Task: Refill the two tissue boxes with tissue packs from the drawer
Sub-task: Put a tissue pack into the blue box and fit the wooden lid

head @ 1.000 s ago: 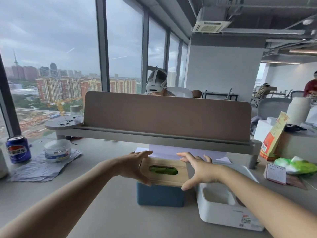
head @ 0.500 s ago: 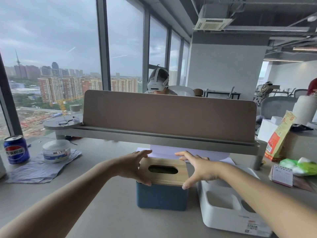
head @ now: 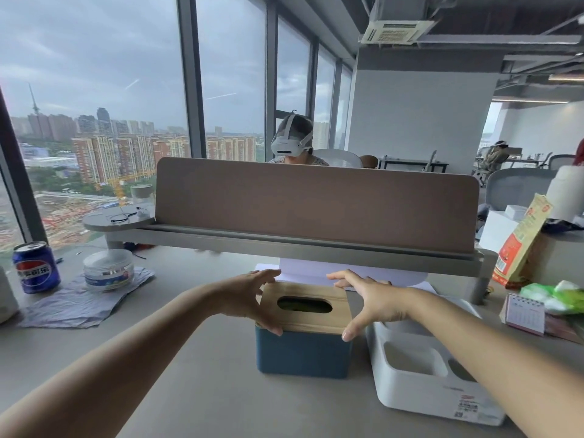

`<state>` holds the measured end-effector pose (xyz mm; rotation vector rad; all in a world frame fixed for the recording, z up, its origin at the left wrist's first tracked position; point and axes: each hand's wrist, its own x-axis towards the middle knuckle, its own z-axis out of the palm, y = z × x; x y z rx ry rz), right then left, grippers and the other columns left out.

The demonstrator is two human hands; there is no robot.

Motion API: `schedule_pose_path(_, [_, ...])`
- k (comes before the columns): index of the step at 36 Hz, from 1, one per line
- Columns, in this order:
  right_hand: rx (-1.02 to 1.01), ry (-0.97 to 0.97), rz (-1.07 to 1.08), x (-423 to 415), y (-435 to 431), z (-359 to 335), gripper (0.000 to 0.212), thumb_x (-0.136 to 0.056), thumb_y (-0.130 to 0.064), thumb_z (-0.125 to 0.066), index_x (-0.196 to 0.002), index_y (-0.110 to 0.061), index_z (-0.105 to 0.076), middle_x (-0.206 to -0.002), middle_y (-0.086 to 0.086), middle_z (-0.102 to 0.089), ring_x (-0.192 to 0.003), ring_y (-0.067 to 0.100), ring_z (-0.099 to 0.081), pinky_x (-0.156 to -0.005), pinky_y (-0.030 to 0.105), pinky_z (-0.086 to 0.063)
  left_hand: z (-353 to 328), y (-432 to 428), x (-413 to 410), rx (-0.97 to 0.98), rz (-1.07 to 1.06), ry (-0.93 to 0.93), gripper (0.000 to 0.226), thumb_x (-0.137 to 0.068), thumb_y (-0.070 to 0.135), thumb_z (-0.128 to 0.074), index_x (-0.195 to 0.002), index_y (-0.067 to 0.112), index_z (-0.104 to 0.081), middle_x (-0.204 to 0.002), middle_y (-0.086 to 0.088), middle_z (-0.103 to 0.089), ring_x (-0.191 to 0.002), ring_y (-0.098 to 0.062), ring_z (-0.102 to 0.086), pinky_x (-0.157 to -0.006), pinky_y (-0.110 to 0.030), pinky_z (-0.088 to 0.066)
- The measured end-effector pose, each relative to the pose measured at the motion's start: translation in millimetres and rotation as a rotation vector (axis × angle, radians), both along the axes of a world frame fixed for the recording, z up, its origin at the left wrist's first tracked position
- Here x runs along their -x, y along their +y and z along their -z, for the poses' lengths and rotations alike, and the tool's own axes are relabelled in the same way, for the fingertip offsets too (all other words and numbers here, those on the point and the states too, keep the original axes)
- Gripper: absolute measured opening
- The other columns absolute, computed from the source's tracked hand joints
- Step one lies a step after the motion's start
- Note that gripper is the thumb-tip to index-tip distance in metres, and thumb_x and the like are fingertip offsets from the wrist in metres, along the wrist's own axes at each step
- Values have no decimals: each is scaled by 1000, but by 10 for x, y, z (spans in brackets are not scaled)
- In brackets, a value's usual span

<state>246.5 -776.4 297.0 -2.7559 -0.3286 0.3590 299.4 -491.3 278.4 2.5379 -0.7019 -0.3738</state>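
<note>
A blue tissue box [head: 303,355] stands on the grey desk in front of me, with a wooden lid [head: 305,322] sitting on top. Something green shows through the lid's oval slot [head: 304,305]. My left hand [head: 249,298] spans the lid's left edge, thumb at the front corner. At the right edge, my right hand [head: 369,300] spans it front to back with fingers spread. A white tissue box [head: 420,390] with open front compartments stands right beside the blue one, partly hidden by my right forearm.
A brown divider with a grey shelf [head: 316,245] overhangs just behind the boxes. At left are a Pepsi can [head: 36,267] and a round tub [head: 107,270] on a cloth. At right are a snack bag [head: 521,241], a small calendar [head: 524,314] and green-white packs [head: 559,295]. A person sits behind the divider.
The wooden lid, held raised and tilted above the blue box a second ago, has come down flat onto it. Both hands stay at its sides with fingers more spread.
</note>
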Motion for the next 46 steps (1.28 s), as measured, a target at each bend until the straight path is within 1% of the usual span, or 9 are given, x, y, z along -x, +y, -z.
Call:
schedule_pose_path(4, [26, -22, 5, 21, -19, -23, 105, -55, -61, -82, -137, -57, -18, -151, -23, -31, -135, 21, -26, -102, 34, -20, 18, -7, 5, -8, -4, -19, 129, -46, 63, -85, -151, 40, -14, -150, 16, -34, -130, -9, -46, -103, -31, -44])
schedule_pose_path(11, [-2, -4, -23, 19, -14, 6, 102, -56, -59, -81, -136, -57, -18, -154, -18, -28, -142, 14, -21, -110, 40, -17, 23, -18, 12, -60, 2, -31, 137, -41, 68, -83, -150, 43, -5, -152, 17, -28, -139, -11, -32, -109, -35, -38])
schedule_pose_path(17, [-11, -3, -51, -6, -33, 48, 103, -57, -58, -80, -138, -56, -16, -155, -17, -25, -144, 10, -19, -112, 44, -17, 62, -44, 39, -123, -6, -96, 128, -52, 63, -83, -151, 40, -5, -155, 17, -21, -141, -11, -26, -111, -36, -35])
schedule_pose_path(23, [-4, -5, -28, 28, -59, 1, 105, -60, -58, -82, -140, -53, -15, -154, -24, -25, -141, 14, -21, -109, 37, -14, 103, 46, 18, -90, -13, -27, 142, -37, 79, -77, -152, 42, -1, -161, 16, -13, -147, -12, -16, -118, -36, -22])
schedule_pose_path(26, [38, -5, -20, 11, -85, 23, 110, -58, -67, -77, -144, -50, -11, -154, -27, -23, -144, 13, -20, -113, 38, -5, 138, 79, -3, -84, 7, 2, 130, -49, 76, -76, -151, 47, 1, -162, 15, -4, -149, -12, -7, -119, -36, -16])
schedule_pose_path(31, [129, 31, -20, -26, -81, 15, 120, -56, -76, -71, -149, -45, -1, -157, -27, -18, -148, 11, -14, -116, 53, 11, 207, 115, -58, -131, 34, 9, 129, -40, 95, -57, -147, 55, 4, -161, 22, -2, -149, -11, -2, -120, -41, -15])
schedule_pose_path(38, [263, 104, -5, -2, -24, -88, 116, -64, -78, -64, -148, -47, 10, -161, -16, -14, -149, 17, -12, -111, 57, 23, 176, 72, -86, -148, 54, 91, 133, -42, 89, -63, -147, 52, 10, -159, 24, 4, -149, -10, -1, -120, -40, -12])
schedule_pose_path(43, [339, 85, 37, 25, 21, -89, 116, -62, -85, -57, -148, -48, 11, -153, 0, -39, -150, 21, -11, -106, 56, 31, 144, 65, -113, -85, 24, 151, 125, -62, 65, -78, -147, 50, 13, -161, 20, 1, -149, -11, -4, -115, -30, -16])
schedule_pose_path(46, [367, 85, 35, 0, 35, -75, 121, -54, -91, -54, -147, -48, 10, -150, -2, -45, -149, 21, -16, -103, 59, 33, 125, 59, -88, -50, -6, 195, 122, -65, 58, -80, -146, 53, 11, -162, 17, -1, -149, -13, -6, -110, -27, -20])
